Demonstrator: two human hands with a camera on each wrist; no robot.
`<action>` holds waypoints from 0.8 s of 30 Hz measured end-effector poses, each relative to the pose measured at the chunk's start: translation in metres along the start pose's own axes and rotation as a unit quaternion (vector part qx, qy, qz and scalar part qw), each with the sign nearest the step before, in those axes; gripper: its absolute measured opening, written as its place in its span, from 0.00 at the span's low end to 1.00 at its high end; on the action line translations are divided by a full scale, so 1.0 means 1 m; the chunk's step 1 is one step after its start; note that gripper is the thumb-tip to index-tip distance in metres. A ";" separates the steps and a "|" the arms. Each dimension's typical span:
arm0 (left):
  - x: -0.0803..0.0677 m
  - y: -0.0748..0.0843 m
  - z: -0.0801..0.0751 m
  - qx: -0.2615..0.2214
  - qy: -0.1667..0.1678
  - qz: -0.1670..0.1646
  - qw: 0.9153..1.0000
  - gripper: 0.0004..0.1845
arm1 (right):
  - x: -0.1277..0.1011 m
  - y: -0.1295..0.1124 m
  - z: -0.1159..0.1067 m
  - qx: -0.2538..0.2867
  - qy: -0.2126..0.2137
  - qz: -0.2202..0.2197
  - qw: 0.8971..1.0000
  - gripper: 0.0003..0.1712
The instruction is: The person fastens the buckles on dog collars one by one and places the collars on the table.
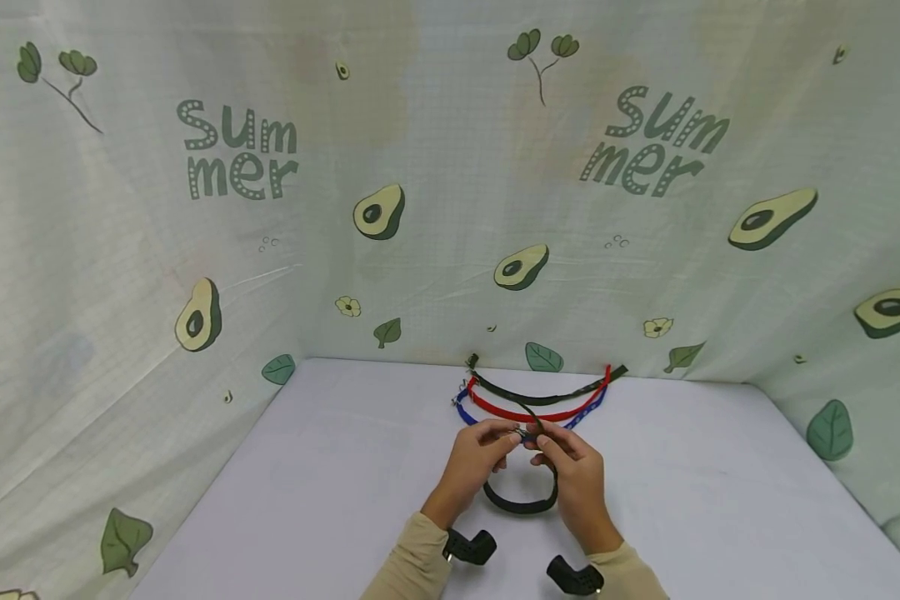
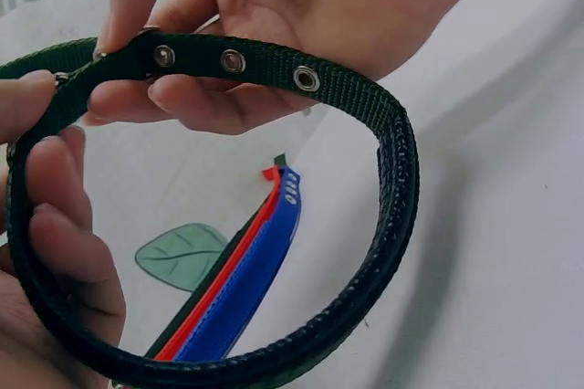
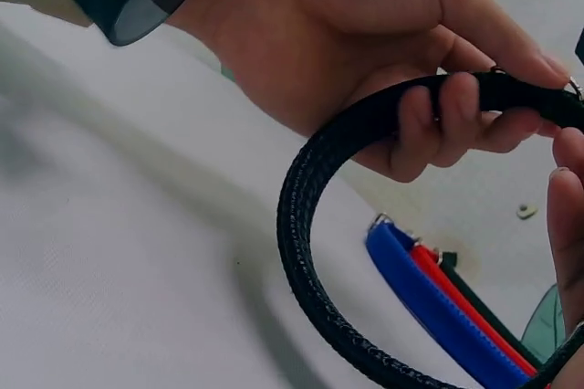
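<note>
Four collars (image 1: 521, 500), two hands (image 1: 471, 462)

A dark green webbing collar (image 1: 521, 500), bent into a loop, is held above the table with both ends pinched together at the top; metal eyelets (image 2: 233, 61) line one end of the strap, its inner face is black and ridged, and the loop hangs downward
</note>
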State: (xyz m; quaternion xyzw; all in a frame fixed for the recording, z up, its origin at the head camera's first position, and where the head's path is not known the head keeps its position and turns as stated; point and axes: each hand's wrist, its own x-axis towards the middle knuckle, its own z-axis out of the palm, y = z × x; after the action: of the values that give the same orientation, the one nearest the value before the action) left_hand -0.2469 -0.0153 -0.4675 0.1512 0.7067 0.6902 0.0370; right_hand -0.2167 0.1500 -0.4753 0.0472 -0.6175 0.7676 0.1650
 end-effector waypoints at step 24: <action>-0.006 -0.002 0.010 -0.018 0.105 0.046 0.993 0.12 | 0.008 -0.008 -0.015 -0.176 -0.060 -0.130 0.974 0.25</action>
State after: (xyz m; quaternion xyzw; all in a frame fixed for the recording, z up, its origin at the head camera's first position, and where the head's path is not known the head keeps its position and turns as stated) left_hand -0.2388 -0.0077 -0.4710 0.1100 0.6867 0.7155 -0.0668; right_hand -0.2194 0.1675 -0.4689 0.1436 -0.7401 0.6148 0.2318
